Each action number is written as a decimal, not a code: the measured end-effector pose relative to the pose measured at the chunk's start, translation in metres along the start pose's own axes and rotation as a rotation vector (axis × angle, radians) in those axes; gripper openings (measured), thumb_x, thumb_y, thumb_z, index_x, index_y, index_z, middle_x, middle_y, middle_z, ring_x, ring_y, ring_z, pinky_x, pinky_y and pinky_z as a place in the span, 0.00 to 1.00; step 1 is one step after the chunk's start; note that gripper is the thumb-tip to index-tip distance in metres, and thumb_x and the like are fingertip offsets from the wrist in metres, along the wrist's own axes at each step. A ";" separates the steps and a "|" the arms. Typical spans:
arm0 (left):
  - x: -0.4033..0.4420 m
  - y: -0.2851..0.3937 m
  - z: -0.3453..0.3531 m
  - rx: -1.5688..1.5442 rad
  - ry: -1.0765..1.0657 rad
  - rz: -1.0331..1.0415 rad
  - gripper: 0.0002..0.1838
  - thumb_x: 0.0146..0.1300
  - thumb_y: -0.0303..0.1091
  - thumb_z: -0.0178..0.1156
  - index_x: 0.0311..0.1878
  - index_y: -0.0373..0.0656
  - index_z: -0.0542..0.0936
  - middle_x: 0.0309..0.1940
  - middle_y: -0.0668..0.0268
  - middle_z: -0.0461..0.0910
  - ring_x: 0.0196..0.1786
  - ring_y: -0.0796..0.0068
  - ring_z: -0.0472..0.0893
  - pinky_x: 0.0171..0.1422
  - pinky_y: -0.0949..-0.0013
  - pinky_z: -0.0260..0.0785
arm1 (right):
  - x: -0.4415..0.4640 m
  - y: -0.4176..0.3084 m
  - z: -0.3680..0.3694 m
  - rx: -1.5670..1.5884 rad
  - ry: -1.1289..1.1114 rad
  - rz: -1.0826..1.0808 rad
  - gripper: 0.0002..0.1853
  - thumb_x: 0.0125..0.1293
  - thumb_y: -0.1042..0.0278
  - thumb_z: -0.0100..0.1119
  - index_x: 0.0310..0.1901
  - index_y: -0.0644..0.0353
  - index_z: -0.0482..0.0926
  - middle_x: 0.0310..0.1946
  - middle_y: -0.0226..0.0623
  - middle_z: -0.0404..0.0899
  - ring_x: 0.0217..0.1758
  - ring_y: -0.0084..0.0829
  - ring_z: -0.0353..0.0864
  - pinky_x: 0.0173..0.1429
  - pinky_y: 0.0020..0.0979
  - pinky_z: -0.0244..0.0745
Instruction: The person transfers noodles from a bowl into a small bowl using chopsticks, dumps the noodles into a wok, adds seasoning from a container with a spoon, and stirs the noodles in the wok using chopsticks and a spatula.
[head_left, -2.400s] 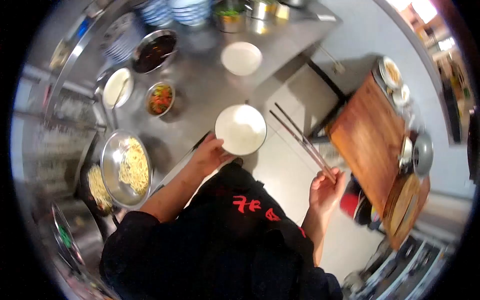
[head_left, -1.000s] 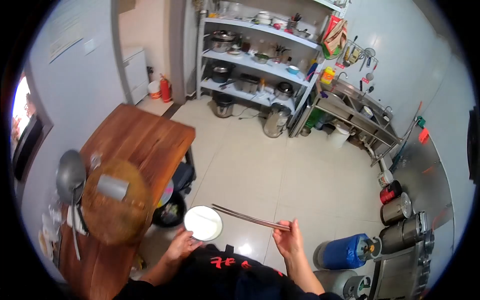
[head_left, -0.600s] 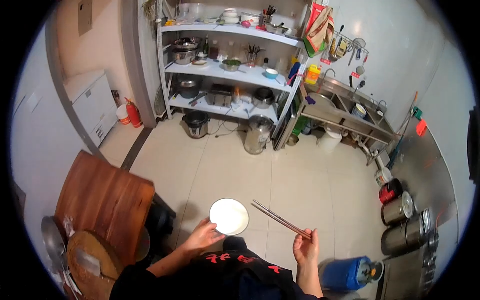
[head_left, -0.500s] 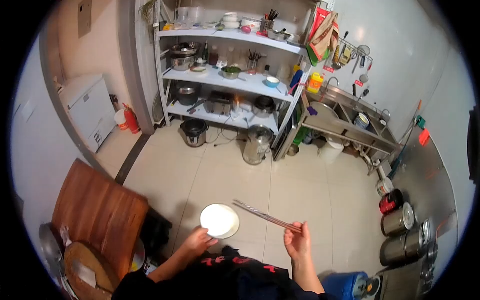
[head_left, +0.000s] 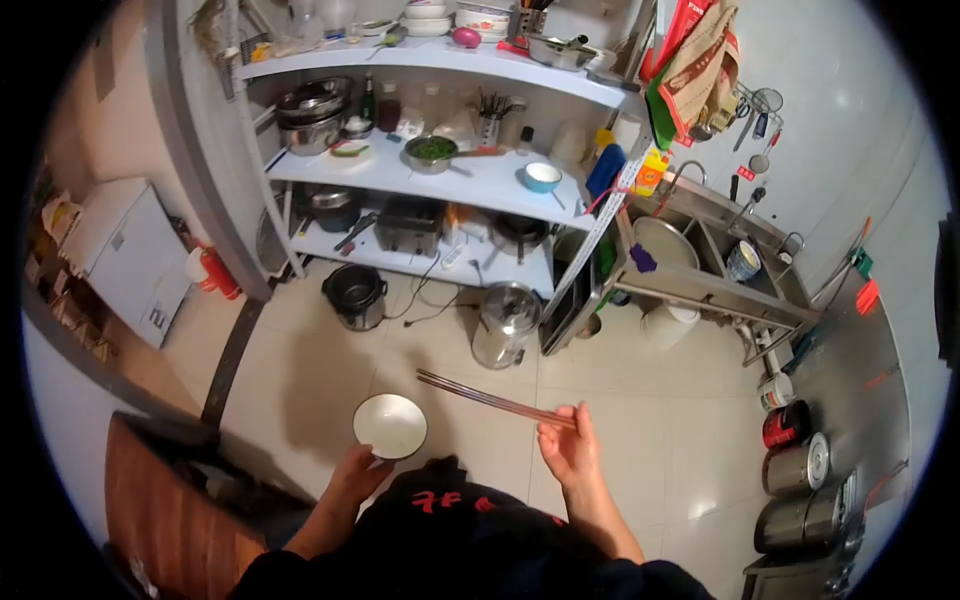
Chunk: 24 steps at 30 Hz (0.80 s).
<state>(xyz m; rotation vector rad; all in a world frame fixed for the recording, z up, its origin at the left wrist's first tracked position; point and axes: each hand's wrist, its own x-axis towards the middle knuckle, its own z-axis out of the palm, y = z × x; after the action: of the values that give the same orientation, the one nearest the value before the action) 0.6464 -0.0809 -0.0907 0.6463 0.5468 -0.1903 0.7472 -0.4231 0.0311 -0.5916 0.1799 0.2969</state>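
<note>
My left hand (head_left: 360, 470) is closed on the near rim of a white bowl (head_left: 390, 426) with a dark edge, held over the floor in front of my apron. Nothing shows inside the bowl. To the right, my right hand (head_left: 568, 440) grips a pair of long brown chopsticks (head_left: 485, 397) by their thick ends. Their thin ends point left, above and to the right of the bowl, without touching it.
Ahead stands a metal shelf unit (head_left: 400, 178) with pots, a pan of greens (head_left: 432, 150) and a blue bowl (head_left: 541, 178). A steel sink (head_left: 665, 250) is at the right, a wooden table (head_left: 165, 520) at the lower left, and lidded pots (head_left: 795, 465) line the right wall.
The view has turned from the steel counter with noodles to the shelves, which now look closer. The wooden table has slid toward the lower left. Both hands still hold the bowl and chopsticks.
</note>
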 end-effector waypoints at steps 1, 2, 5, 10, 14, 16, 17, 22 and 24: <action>0.036 0.017 0.019 0.026 -0.050 -0.005 0.22 0.54 0.37 0.61 0.53 0.43 0.72 0.48 0.63 0.74 0.53 0.62 0.73 0.56 0.57 0.69 | 0.019 -0.013 -0.003 0.011 0.037 -0.051 0.21 0.70 0.47 0.45 0.37 0.60 0.75 0.32 0.43 0.81 0.34 0.36 0.83 0.38 0.30 0.82; 0.068 0.033 0.044 0.058 -0.108 0.015 0.21 0.55 0.36 0.60 0.53 0.42 0.72 0.48 0.63 0.73 0.52 0.62 0.73 0.55 0.58 0.70 | 0.036 -0.025 -0.006 0.025 0.087 -0.093 0.21 0.70 0.47 0.45 0.35 0.59 0.76 0.30 0.42 0.81 0.33 0.36 0.84 0.38 0.29 0.83; 0.154 0.060 0.114 0.207 -0.196 0.043 0.19 0.59 0.34 0.56 0.53 0.40 0.71 0.49 0.61 0.72 0.52 0.63 0.74 0.53 0.61 0.73 | 0.080 -0.049 -0.010 0.090 0.161 -0.206 0.21 0.69 0.48 0.47 0.36 0.61 0.76 0.30 0.42 0.81 0.34 0.37 0.83 0.40 0.29 0.83; 0.295 0.096 0.205 0.141 -0.145 -0.130 0.18 0.63 0.29 0.50 0.56 0.37 0.67 0.52 0.58 0.71 0.53 0.63 0.74 0.55 0.62 0.74 | 0.164 -0.075 -0.032 0.255 0.252 -0.258 0.20 0.69 0.51 0.48 0.39 0.62 0.75 0.33 0.43 0.79 0.38 0.36 0.82 0.42 0.30 0.82; 0.393 0.116 0.253 0.066 -0.206 -0.157 0.21 0.63 0.29 0.49 0.59 0.36 0.63 0.55 0.53 0.66 0.56 0.59 0.71 0.61 0.57 0.71 | 0.247 -0.119 -0.021 0.219 0.304 -0.262 0.18 0.70 0.53 0.47 0.39 0.62 0.76 0.34 0.42 0.79 0.37 0.35 0.82 0.42 0.29 0.82; 0.433 0.145 0.293 0.039 -0.199 -0.193 0.25 0.63 0.29 0.50 0.63 0.36 0.59 0.59 0.50 0.60 0.61 0.55 0.67 0.64 0.55 0.69 | 0.290 -0.141 -0.011 0.207 0.245 -0.290 0.17 0.69 0.55 0.50 0.37 0.64 0.76 0.33 0.42 0.80 0.37 0.35 0.82 0.43 0.27 0.83; 0.447 0.156 0.316 0.012 -0.088 -0.156 0.25 0.62 0.28 0.52 0.61 0.32 0.59 0.58 0.50 0.60 0.59 0.56 0.69 0.64 0.55 0.70 | 0.309 -0.150 -0.004 0.219 0.259 -0.298 0.18 0.69 0.54 0.50 0.37 0.64 0.76 0.33 0.42 0.80 0.36 0.34 0.82 0.43 0.27 0.83; 0.589 0.211 0.362 -0.130 -0.018 -0.128 0.21 0.56 0.23 0.59 0.52 0.29 0.66 0.46 0.52 0.69 0.52 0.61 0.73 0.62 0.57 0.72 | 0.371 -0.163 0.041 0.208 0.382 -0.360 0.17 0.70 0.52 0.47 0.38 0.60 0.74 0.32 0.37 0.78 0.34 0.31 0.81 0.38 0.25 0.81; 0.647 0.230 0.376 -0.095 -0.136 -0.110 0.21 0.57 0.26 0.60 0.52 0.31 0.67 0.47 0.52 0.70 0.51 0.62 0.73 0.60 0.59 0.73 | 0.384 -0.151 0.051 0.271 0.468 -0.408 0.18 0.71 0.50 0.45 0.38 0.58 0.74 0.28 0.34 0.77 0.30 0.28 0.79 0.34 0.24 0.79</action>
<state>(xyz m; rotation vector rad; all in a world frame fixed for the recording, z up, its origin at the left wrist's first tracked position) 1.4270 -0.1322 -0.0701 0.5070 0.4581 -0.3074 1.1622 -0.4278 0.0552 -0.4078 0.5328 -0.2649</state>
